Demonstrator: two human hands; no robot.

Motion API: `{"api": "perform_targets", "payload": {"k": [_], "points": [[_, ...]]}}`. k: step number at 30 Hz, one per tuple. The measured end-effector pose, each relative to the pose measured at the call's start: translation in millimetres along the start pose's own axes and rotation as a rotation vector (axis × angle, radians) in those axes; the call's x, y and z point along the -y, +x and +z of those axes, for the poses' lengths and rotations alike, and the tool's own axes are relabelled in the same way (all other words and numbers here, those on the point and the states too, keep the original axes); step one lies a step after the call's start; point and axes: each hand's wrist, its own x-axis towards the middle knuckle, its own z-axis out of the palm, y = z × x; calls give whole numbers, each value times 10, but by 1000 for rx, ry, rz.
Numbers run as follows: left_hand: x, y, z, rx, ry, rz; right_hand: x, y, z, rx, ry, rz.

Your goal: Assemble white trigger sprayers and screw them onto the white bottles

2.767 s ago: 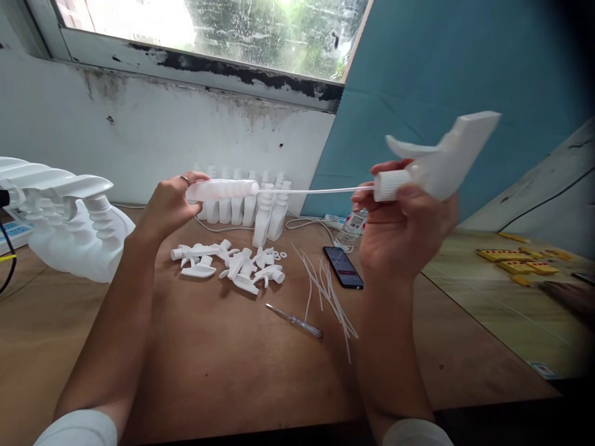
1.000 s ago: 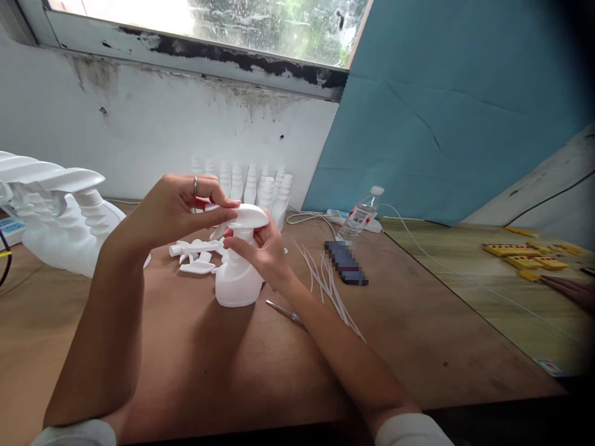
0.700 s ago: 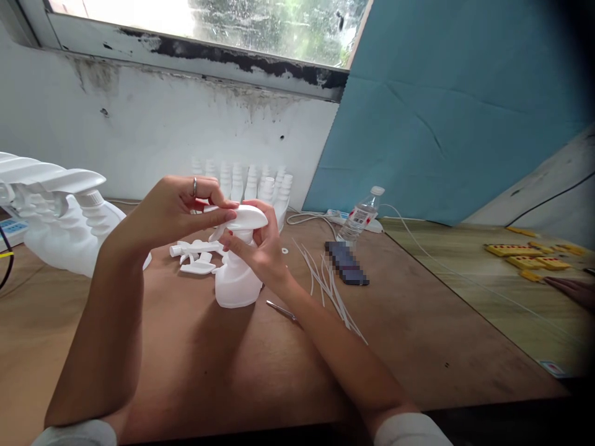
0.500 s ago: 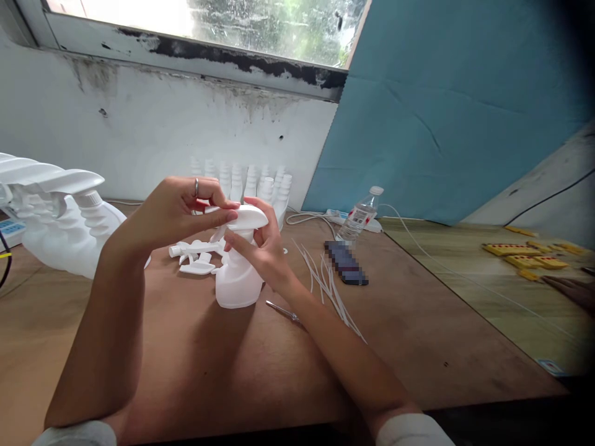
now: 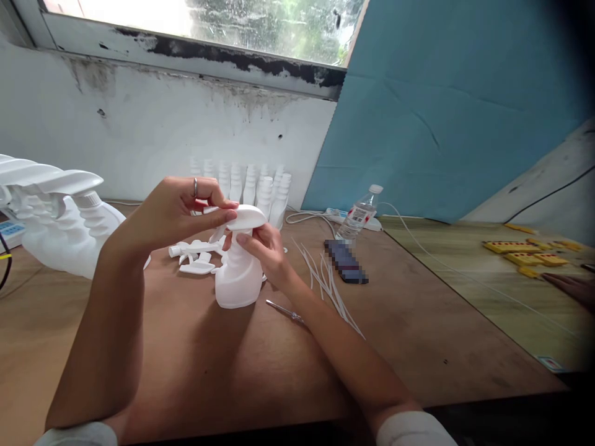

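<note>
A smudged, daylit glass window (image 5: 274, 31) sits in a stained white wall (image 5: 162, 118), beside a creased blue sheet (image 5: 418, 124) that hangs behind a flat brown surface (image 5: 260, 371).

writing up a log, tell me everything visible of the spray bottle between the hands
The spray bottle is white, apparently plastic, slightly translucent, rounded below and narrowing to a neck. It stands upright on the brown tabletop, topped by a smooth spray head whose front end points toward the person's left, a trigger partly showing beneath. The left grip pinches that end; the right grip holds the neck area, covering much of it.
</note>
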Motion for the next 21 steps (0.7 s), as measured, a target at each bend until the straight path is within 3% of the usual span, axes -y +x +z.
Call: {"api": "perform_targets", "payload": {"k": [9,17,21], "points": [[7,-7,-5,10,-19,-8,64,14,39,-45,3,103],[-9,-17,-8,23,-15,-48,-31,21,-81,82,112,71],[-11,-18,-12,27,-25,-48,-76,18,-78,48,133,58]]}}
